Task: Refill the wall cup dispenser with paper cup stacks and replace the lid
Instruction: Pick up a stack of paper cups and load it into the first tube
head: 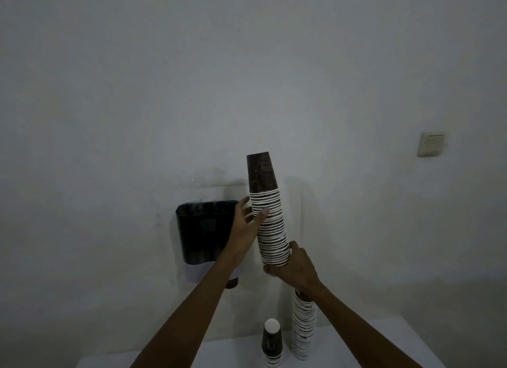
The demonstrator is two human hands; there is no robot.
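Observation:
A tall stack of upside-down brown paper cups (pixel 267 211) is held up in front of the wall, tilted slightly left at the top. My right hand (pixel 295 266) grips its lower end from beneath. My left hand (pixel 247 222) rests against the stack's left side at mid-height, fingers spread with a fingertip over the rims. The dark wall cup dispenser (pixel 204 230) hangs just left of the stack, partly hidden by my left forearm. A brown cup base (pixel 231 282) shows at its bottom outlet. I see no lid.
A white table (pixel 384 340) lies below. On it stand a second tall cup stack (pixel 304 326) and a short stack (pixel 272 343) to its left. A light switch (pixel 431 143) sits on the wall at the right.

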